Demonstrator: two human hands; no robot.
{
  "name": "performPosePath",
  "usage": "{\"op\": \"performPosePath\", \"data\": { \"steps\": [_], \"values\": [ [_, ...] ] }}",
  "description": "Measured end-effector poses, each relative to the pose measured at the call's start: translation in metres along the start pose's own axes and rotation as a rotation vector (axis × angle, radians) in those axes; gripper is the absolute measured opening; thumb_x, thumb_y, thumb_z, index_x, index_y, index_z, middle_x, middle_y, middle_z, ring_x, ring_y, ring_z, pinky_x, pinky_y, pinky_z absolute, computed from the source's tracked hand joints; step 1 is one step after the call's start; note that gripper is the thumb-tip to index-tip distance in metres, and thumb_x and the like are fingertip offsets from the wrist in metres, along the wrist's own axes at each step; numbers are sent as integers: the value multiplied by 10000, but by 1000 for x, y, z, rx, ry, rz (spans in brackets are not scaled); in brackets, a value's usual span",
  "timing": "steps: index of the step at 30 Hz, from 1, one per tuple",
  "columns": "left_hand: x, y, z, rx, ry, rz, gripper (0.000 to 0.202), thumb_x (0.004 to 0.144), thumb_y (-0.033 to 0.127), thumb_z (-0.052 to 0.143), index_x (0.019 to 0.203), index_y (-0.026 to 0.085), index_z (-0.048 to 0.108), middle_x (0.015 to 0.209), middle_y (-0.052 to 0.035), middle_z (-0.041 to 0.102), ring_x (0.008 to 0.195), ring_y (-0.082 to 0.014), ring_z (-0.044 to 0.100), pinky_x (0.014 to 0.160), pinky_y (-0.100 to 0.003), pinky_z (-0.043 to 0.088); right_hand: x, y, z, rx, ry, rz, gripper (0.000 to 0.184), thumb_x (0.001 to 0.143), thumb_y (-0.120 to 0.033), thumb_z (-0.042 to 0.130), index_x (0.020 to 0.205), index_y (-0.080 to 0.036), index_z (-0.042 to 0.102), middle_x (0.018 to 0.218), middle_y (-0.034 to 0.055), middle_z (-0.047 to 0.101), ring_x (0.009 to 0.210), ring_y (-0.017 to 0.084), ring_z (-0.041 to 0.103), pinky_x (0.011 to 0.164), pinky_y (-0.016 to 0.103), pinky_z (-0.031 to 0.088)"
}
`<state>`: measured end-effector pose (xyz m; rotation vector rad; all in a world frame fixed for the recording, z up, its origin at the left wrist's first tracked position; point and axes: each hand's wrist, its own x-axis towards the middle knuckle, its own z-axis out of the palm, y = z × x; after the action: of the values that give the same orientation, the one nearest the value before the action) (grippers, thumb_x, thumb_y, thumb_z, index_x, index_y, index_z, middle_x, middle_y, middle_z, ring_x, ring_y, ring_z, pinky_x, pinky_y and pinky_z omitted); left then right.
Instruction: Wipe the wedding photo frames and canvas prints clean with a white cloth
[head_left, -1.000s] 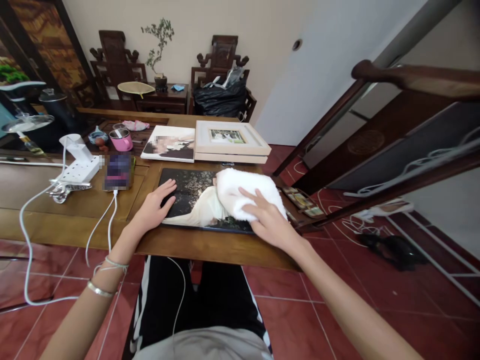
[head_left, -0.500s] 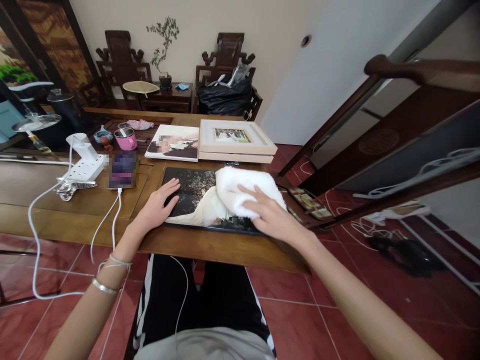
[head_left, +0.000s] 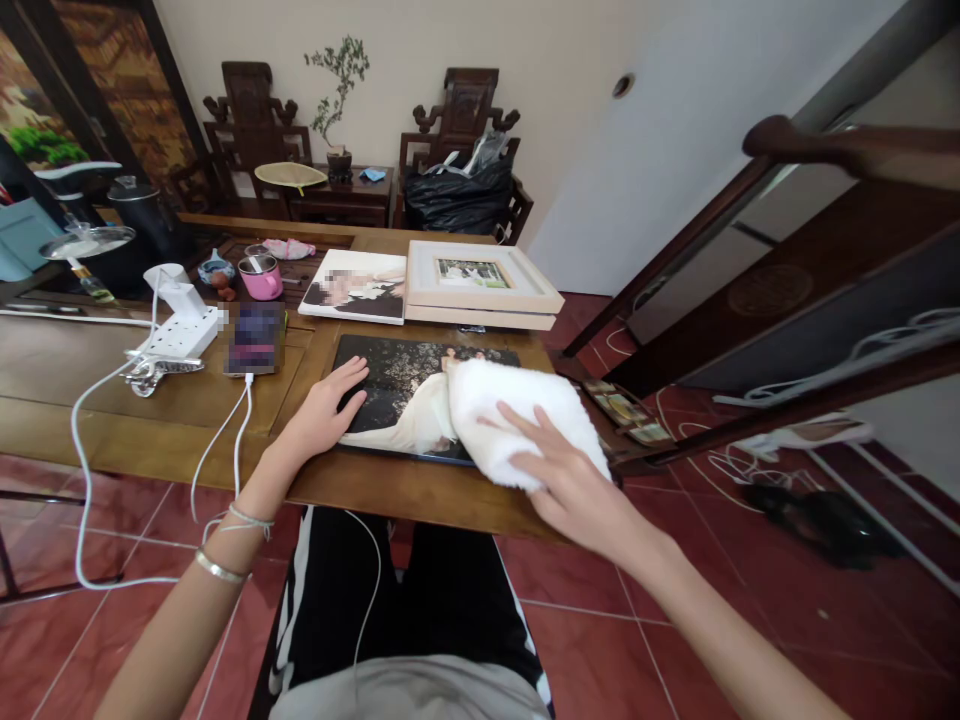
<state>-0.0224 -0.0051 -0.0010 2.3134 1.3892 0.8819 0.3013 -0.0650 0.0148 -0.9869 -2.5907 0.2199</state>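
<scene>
A dark photo panel [head_left: 386,385] with a pale gown in its picture lies flat along the table's front edge. My left hand [head_left: 324,402] rests on the panel's left end, fingers spread. On its right end is a thick, fluffy white cloth [head_left: 484,400], which hides that part and overhangs the near edge. My right hand [head_left: 562,475] grips the cloth from above, fingers pressed into it; its fold under the palm is hidden.
Behind the panel lie a white-edged photo print [head_left: 352,290] and stacked pale frames [head_left: 480,290]. To the left are a phone [head_left: 255,340] with a cable, a power strip [head_left: 184,330] and a pink cup [head_left: 261,280]. A dark wooden chair [head_left: 697,260] stands close at the right.
My right hand has slid the white cloth right and toward me, uncovering more of the panel's upper right. My left hand stays on the panel's left end. The view has shifted slightly.
</scene>
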Motion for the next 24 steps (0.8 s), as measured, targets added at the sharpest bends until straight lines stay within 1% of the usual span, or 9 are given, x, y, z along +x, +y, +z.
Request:
{"op": "performPosePath", "data": {
  "steps": [3, 6, 8, 11, 13, 15, 18, 21, 24],
  "values": [
    [0, 0, 0, 6, 0, 1, 449, 933, 364, 415, 1265, 101, 562, 1399, -147, 492, 1352, -243, 392, 1137, -451, 304, -22, -30, -4, 46, -32, -69, 329, 566, 56, 368, 687, -191, 548, 1446, 90, 434, 1412, 289, 187, 1124, 640, 158],
    [0, 0, 1, 6, 6, -1, 438, 931, 362, 416, 1266, 122, 566, 1399, -132, 495, 1350, -242, 397, 1132, -464, 311, -23, -36, -6, 78, -55, -95, 335, 545, 49, 365, 667, -194, 559, 1433, 75, 454, 1408, 283, 205, 1123, 637, 158],
    [-1, -2, 1, -4, 14, -1, 432, 931, 364, 417, 1269, 139, 566, 1398, -123, 497, 1347, -241, 402, 1129, -473, 313, -12, -25, -6, 81, -58, -88, 348, 543, 40, 373, 690, -195, 583, 1433, 83, 453, 1407, 275, 211, 1130, 619, 157],
    [-1, -3, 1, -10, 17, 2, 439, 933, 369, 418, 1274, 132, 562, 1398, -130, 496, 1349, -239, 398, 1132, -466, 307, 17, 5, -5, 48, -54, -34, 409, 573, 35, 384, 811, -193, 625, 1429, 96, 459, 1402, 262, 231, 1138, 586, 175],
    [-1, -3, 0, -9, 13, 3, 448, 934, 370, 419, 1274, 113, 559, 1401, -142, 489, 1353, -235, 391, 1137, -453, 302, 41, 30, -3, 19, -38, 11, 457, 599, 31, 390, 922, -186, 632, 1394, 119, 500, 1389, 265, 265, 1132, 575, 202],
    [-1, -2, -1, -11, 8, 1, 448, 936, 368, 420, 1273, 109, 558, 1403, -146, 486, 1354, -232, 390, 1138, -452, 299, 62, 52, -1, -2, -20, 40, 484, 608, 27, 389, 982, -170, 626, 1321, 146, 566, 1371, 280, 306, 1114, 586, 232],
    [0, -2, -2, -19, 8, -2, 434, 937, 372, 421, 1275, 137, 558, 1404, -131, 489, 1353, -232, 391, 1134, -471, 300, 81, 72, 3, -19, 12, 78, 490, 628, 29, 374, 1009, -158, 619, 1274, 156, 600, 1357, 283, 338, 1093, 596, 261],
    [0, -2, -1, -19, 11, -5, 432, 938, 381, 421, 1274, 149, 561, 1402, -125, 493, 1353, -234, 392, 1133, -474, 300, 75, 64, 6, -20, 34, 82, 498, 624, 38, 372, 998, -170, 628, 1312, 141, 575, 1364, 279, 320, 1102, 604, 238],
    [0, -3, 0, -17, 13, -8, 432, 935, 386, 422, 1268, 150, 566, 1398, -125, 498, 1352, -235, 393, 1132, -475, 303, 48, 31, 5, 18, 31, 30, 493, 592, 44, 383, 943, -181, 647, 1413, 126, 475, 1389, 276, 260, 1125, 599, 193]
  ]
}}
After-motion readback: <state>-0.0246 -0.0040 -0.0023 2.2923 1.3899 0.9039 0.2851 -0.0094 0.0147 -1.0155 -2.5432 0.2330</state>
